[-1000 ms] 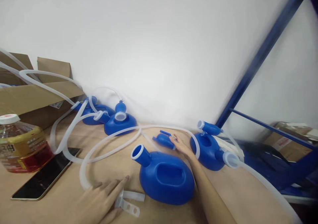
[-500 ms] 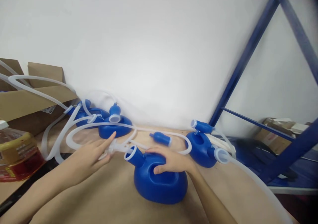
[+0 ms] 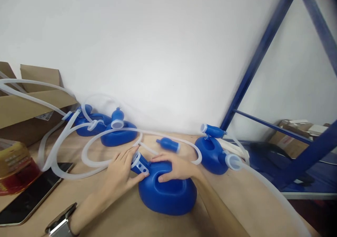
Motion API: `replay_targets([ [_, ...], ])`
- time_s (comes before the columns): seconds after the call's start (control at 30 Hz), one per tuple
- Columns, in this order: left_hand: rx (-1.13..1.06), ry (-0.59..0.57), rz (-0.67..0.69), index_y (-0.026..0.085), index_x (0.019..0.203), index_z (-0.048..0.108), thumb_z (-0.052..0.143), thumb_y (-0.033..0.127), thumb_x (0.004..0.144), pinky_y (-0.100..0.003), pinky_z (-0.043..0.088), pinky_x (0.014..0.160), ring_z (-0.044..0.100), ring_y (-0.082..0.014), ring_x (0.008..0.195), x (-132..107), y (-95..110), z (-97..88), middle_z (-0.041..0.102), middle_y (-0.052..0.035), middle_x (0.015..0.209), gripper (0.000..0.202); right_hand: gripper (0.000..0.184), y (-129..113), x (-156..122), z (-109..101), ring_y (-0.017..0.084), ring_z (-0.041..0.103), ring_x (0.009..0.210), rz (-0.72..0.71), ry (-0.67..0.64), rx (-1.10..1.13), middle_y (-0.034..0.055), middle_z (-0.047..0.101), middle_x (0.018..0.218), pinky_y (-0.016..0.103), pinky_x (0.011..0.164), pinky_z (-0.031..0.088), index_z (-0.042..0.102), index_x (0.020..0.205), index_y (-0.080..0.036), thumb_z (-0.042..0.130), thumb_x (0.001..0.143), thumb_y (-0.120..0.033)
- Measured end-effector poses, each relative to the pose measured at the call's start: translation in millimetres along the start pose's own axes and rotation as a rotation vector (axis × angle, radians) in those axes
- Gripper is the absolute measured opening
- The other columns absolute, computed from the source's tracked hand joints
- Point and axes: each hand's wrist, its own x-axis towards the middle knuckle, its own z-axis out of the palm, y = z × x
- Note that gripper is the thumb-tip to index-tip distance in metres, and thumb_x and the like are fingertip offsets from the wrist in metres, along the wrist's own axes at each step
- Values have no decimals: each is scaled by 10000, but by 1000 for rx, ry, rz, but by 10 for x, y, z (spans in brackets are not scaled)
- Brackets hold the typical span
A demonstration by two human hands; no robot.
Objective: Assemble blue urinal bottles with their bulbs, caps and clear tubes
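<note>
A blue plastic bottle (image 3: 168, 195) with an angled neck lies on the brown tabletop (image 3: 118, 216) in front of me. My right hand (image 3: 175, 167) rests on its top, fingers curled into the handle recess. My left hand (image 3: 121, 175) is closed around the bottle's neck, pressing a translucent white strap with holes (image 3: 140, 166) against it. A small blue connector (image 3: 168, 144) lies just behind the bottle. A white tube (image 3: 105, 161) loops past my left hand.
Two more blue bottles (image 3: 116, 133) with tubes sit at the back left, another blue bottle (image 3: 212, 150) at the right. A cardboard box (image 3: 28, 103), a drink bottle (image 3: 15, 167) and a phone (image 3: 28, 200) are at the left. Blue shelf frame (image 3: 258, 54) stands right.
My left hand picked up the white strap from the table and brought it onto the bottle's neck. My right hand left the small connector and settled on the bottle's top.
</note>
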Motion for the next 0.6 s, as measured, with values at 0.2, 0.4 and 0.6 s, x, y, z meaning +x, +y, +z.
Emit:
replay_targets([
  [0.2, -191, 76, -128, 211, 1560, 346, 611, 494, 955, -526, 518, 1067, 588, -372, 1350, -61, 184, 52, 584, -175, 1496, 719, 771, 31, 23, 3, 336, 587, 1357, -7, -10, 12, 108, 656, 1437, 473, 1203, 394, 697, 1372, -256, 899, 697, -568],
  [0.4, -120, 35, -176, 218, 1505, 413, 608, 464, 955, -497, 594, 925, 689, -369, 1199, -68, 275, -46, 686, -166, 1346, 634, 755, 1, 0, 8, 308, 575, 1369, 5, -17, 12, 97, 646, 1448, 461, 1215, 380, 681, 1389, -265, 890, 721, -548],
  [0.6, 2, -35, -202, 241, 1559, 361, 546, 451, 1000, -401, 631, 753, 712, -354, 1187, -113, 279, -75, 663, -160, 1412, 625, 768, -65, -14, 9, 300, 551, 1394, 5, -44, 27, 96, 625, 1472, 469, 1233, 354, 649, 1428, -277, 875, 748, -552],
])
